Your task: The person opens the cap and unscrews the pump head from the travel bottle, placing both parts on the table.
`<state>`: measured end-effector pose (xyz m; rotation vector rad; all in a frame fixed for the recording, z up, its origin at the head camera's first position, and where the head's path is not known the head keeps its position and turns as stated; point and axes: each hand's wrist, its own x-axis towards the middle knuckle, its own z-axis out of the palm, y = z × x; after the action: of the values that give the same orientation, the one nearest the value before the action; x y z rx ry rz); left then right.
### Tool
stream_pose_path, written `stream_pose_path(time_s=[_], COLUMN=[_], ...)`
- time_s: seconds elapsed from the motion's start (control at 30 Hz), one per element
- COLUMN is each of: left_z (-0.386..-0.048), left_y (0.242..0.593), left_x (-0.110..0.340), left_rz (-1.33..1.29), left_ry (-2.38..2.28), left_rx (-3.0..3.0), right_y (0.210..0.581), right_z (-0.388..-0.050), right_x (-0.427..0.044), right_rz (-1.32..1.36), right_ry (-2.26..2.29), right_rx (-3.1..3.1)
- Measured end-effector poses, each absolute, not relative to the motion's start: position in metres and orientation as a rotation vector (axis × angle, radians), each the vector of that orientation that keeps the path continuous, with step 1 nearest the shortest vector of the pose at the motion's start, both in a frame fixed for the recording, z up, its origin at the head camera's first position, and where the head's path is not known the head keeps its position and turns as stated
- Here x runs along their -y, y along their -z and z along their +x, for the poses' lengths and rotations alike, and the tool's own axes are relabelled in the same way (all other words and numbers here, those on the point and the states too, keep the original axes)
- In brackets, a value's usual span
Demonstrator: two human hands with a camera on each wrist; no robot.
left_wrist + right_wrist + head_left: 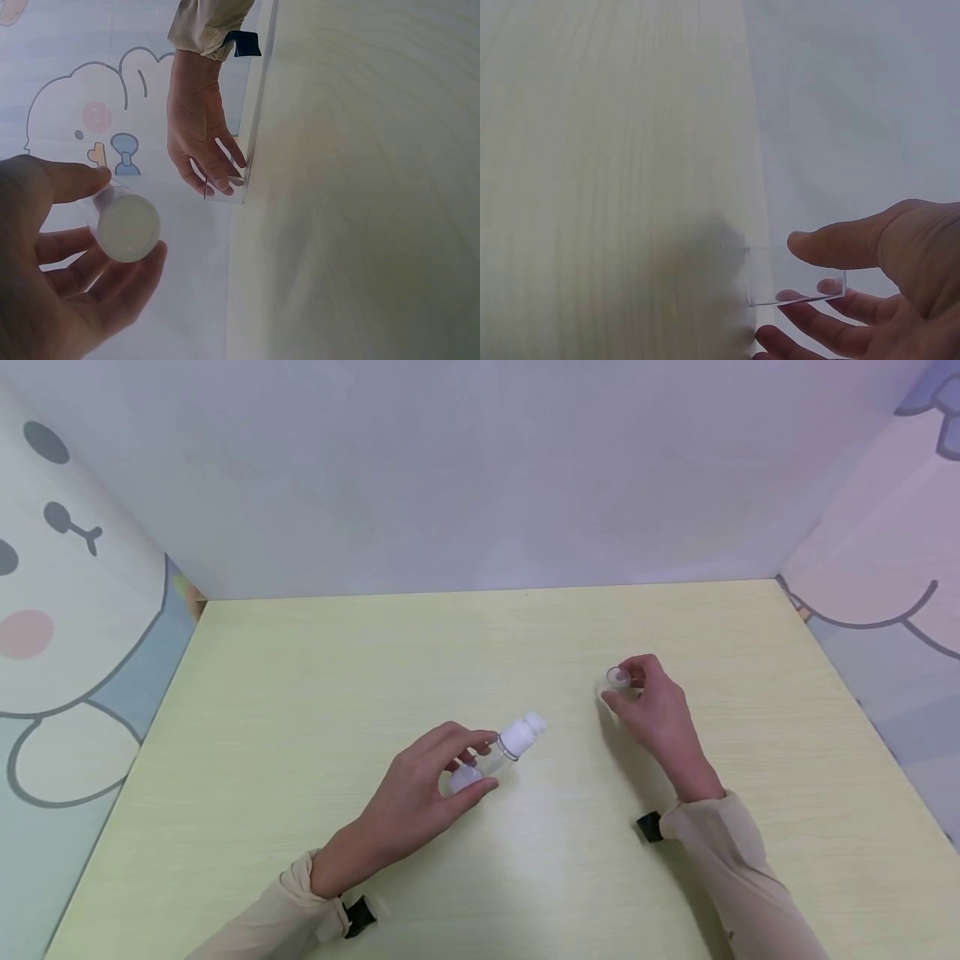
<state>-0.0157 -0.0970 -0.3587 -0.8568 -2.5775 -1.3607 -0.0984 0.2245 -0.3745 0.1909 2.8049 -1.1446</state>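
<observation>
Bottle [492,763] w/ white top [519,737] sits in L hand [416,785], btwn thumb & curled fingers, tilted, top sticking out past fingertips, up & to the R; round base faces L wrist cam. R hand [660,714] holds clear cup [769,276], thumb one side, fingers opp. Cup's just past R thumb tip, at or v. near tbl [300,677]; can't tell if touching. Bottle & cup apart, cup farther fwd.
</observation>
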Motion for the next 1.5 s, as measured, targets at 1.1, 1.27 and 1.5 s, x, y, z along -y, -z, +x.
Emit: stream_pose_path(time_s=[1.1,1.27,1.5], left_z=[-0.021,-0.021,-0.021], left_y=[0.355,0.354,0.352], left_x=[0.098,0.098,0.097], left_rz=[-0.856,-0.854,-0.859], left_ry=[1.187,1.183,1.204], left_rx=[2.565,2.564,2.559], right_y=[0.332,0.331,0.335], right_z=[-0.072,-0.068,-0.064], right_x=[-0.211,-0.204,-0.192], right_rz=[-0.613,-0.773,-0.873], right_ry=[1.444,1.547,1.568], right_rx=[-2.607,-2.461,-2.344])
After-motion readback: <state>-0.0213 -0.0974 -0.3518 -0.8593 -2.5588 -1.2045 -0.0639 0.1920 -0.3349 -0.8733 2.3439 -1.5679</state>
